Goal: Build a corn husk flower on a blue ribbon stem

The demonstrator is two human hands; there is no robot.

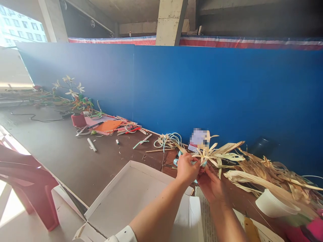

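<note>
My left hand (187, 168) and my right hand (211, 183) meet above the dark table (68, 154), both closed on a small flower of pale dry husk strips (208, 155). Its pointed petals fan out above my fingers. A light blue strip shows at its base between my fingers. A heap of dried corn husks (267, 173) lies just right of my hands.
A flat open white box (131, 198) lies in front of me. A white cup (272, 203) stands at the right. Coils of pale blue cord (169, 140), coloured paper, scissors and finished flowers (72, 89) lie along the blue partition (214, 90). A red plastic chair (27, 183) is at left.
</note>
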